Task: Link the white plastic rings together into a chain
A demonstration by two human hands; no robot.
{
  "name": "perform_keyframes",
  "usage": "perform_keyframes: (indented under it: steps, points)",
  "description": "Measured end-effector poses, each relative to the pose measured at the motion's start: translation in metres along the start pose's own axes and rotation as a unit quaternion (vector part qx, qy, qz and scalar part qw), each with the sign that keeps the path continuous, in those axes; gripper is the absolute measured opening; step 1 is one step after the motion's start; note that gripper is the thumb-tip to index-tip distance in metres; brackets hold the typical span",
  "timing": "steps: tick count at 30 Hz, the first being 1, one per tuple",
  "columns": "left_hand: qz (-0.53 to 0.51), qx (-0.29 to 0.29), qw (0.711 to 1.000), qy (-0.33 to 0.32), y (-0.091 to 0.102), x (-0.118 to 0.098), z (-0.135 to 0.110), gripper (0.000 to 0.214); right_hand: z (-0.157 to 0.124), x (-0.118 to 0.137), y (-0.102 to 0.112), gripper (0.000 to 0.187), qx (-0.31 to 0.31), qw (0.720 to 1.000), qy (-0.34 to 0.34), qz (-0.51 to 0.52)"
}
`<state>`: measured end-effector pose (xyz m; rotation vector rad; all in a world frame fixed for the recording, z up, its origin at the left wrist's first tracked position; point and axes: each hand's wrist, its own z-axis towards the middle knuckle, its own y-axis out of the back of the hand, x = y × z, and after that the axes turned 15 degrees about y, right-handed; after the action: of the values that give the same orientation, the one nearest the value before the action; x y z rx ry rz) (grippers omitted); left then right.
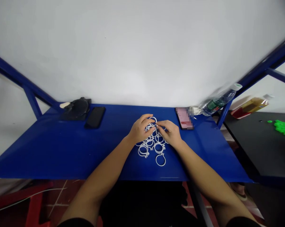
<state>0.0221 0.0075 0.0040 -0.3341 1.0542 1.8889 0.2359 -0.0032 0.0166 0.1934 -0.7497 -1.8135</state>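
Above a loose pile of white plastic rings (150,142), each with a small clip-like tab, my two hands meet. One white ring (153,118) stands up between them. My left hand (140,128) curls its fingers and thumb around this ring's left side. From the right, my right hand (170,131) pinches near the ring's edge with thumb and forefinger. The fingers partly cover the held ring and the pile's upper part. A single ring (160,160) lies nearest to me, at the pile's front.
On the blue table (62,151), a black phone (95,117) and a black bag (78,108) lie back left. A lit phone (184,118), a white cable (195,110) and a leaning water bottle (219,101) sit back right. Blue posts flank the table; a black table (267,142) adjoins it.
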Motion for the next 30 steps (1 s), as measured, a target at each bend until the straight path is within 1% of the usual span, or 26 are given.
perform_keyframes:
  steps: [3, 5, 8, 11, 13, 16, 20, 25, 27, 30]
  points:
    - [0.005, 0.018, 1.0, -0.008, -0.001, 0.001, 0.002, 0.036, 0.0, 0.0, -0.001, 0.016, 0.0, 1.0, 0.014, 0.005]
    - [0.017, 0.031, 0.999, -0.011, -0.003, 0.003, 0.002, 0.029, 0.0, 0.0, -0.001, 0.016, 0.002, 1.0, 0.009, 0.009]
    - [0.037, 0.042, 0.998, 0.006, -0.004, 0.005, 0.002, 0.016, 0.001, 0.002, 0.0, 0.016, 0.014, 1.0, -0.021, 0.017]
    - [0.038, 0.057, 0.997, 0.02, -0.004, 0.004, 0.002, 0.015, 0.003, 0.004, 0.001, 0.015, 0.033, 0.998, -0.052, 0.032]
    - [0.038, 0.064, 0.997, 0.02, -0.003, 0.002, 0.002, 0.015, 0.004, 0.006, 0.002, 0.014, 0.029, 0.997, -0.057, 0.041]
    - [0.036, 0.071, 0.997, 0.016, -0.001, -0.002, 0.003, 0.02, 0.005, 0.006, 0.003, 0.012, 0.015, 0.998, -0.052, 0.04]
    - [0.013, 0.072, 0.997, 0.023, -0.002, -0.005, 0.0, 0.032, 0.004, 0.006, 0.003, 0.014, -0.001, 0.998, -0.053, 0.026]
    - [0.009, 0.077, 0.997, -0.004, -0.004, -0.008, -0.002, 0.046, 0.002, 0.007, 0.003, 0.014, -0.031, 0.997, -0.063, 0.009]
    - [0.024, 0.069, 0.997, -0.002, -0.003, -0.006, -0.001, 0.055, 0.0, 0.002, 0.001, 0.014, -0.058, 0.994, -0.088, -0.006]
    - [0.056, 0.036, 0.997, 0.045, -0.001, 0.002, 0.001, 0.056, -0.008, -0.016, -0.003, 0.018, -0.111, 0.978, -0.174, -0.025]
